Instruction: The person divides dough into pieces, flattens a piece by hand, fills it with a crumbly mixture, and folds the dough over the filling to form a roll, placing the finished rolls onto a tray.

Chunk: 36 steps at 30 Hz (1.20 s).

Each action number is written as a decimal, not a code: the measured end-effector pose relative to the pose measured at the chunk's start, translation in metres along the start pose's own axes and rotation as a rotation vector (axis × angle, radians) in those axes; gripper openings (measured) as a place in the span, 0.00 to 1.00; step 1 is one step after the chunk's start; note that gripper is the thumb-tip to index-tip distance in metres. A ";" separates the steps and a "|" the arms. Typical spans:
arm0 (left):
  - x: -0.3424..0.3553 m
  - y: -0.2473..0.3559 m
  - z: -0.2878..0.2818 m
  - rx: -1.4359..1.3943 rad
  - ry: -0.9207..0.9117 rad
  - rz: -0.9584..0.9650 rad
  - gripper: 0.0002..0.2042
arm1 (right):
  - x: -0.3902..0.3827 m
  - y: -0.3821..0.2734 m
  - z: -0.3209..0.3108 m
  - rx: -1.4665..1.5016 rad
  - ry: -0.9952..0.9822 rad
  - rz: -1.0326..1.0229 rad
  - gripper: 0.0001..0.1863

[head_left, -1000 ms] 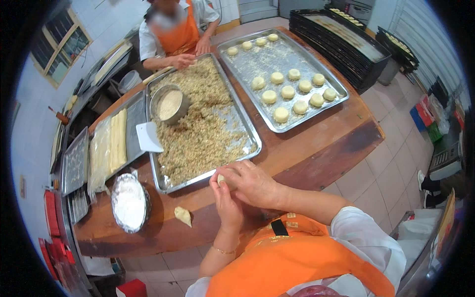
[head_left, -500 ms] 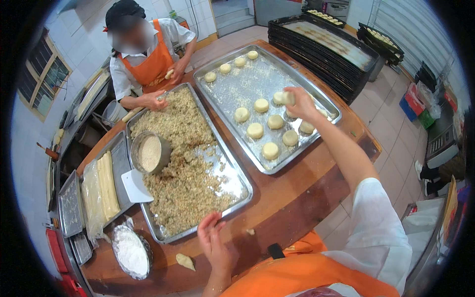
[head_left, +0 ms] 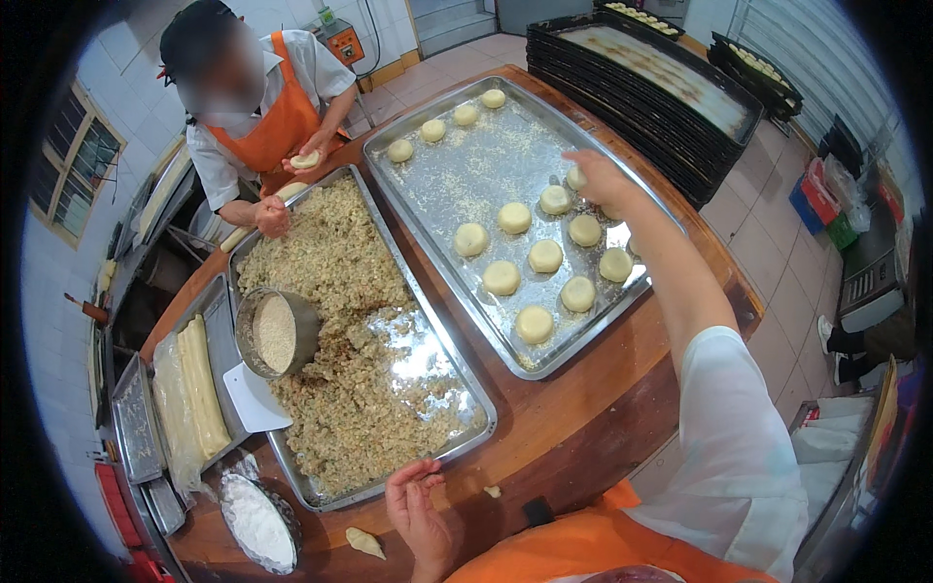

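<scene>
My right hand (head_left: 607,185) is over the far right part of a large metal tray (head_left: 442,199), fingers apart and pointing left. A pale dough round (head_left: 575,179) shows beside its fingers, partly hidden by the hand. Several flattened dough rounds (head_left: 545,256) lie on the floured tray near it. My left hand (head_left: 420,513) hovers by the table's near edge with loosely bent, parted fingers and nothing in it. It is close to the near corner of a second tray (head_left: 457,447) heaped with crumbly filling (head_left: 360,418).
A metal bowl of pale grains (head_left: 277,333) and a white scraper (head_left: 257,396) rest on the filling. Flour bowl (head_left: 258,523), dough scrap (head_left: 364,542) and dough strips (head_left: 201,389) are at left. Across the table, a co-worker (head_left: 262,117) holds dough. Stacked black trays (head_left: 641,97) stand behind.
My right hand held a dough round on edge above the tray; now a round sits by its parted fingers. My left hand moved slightly down, its fingers more bent. The co-worker's hands shifted left.
</scene>
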State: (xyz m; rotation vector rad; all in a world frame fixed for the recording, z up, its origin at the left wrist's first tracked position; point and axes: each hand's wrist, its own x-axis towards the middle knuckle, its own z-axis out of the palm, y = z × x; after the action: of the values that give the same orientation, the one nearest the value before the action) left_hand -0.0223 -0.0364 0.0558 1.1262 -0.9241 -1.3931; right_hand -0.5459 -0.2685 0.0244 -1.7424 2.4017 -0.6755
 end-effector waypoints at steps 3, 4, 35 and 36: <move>-0.001 0.000 -0.005 -0.015 -0.004 0.013 0.10 | -0.010 0.003 -0.030 0.233 0.338 0.026 0.29; 0.000 -0.001 -0.008 -0.015 -0.011 0.025 0.10 | -0.006 0.013 -0.035 0.444 0.415 0.090 0.22; -0.068 -0.012 -0.220 1.155 0.081 0.452 0.25 | -0.423 -0.250 0.031 0.137 -0.266 -0.686 0.18; -0.069 -0.009 -0.213 1.108 0.095 0.456 0.23 | -0.426 -0.249 0.026 0.147 -0.274 -0.650 0.17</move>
State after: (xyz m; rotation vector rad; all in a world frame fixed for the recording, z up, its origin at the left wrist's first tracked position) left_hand 0.1805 0.0437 0.0026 1.5919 -1.8300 -0.3766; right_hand -0.1733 0.0559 0.0274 -2.3691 1.5563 -0.5931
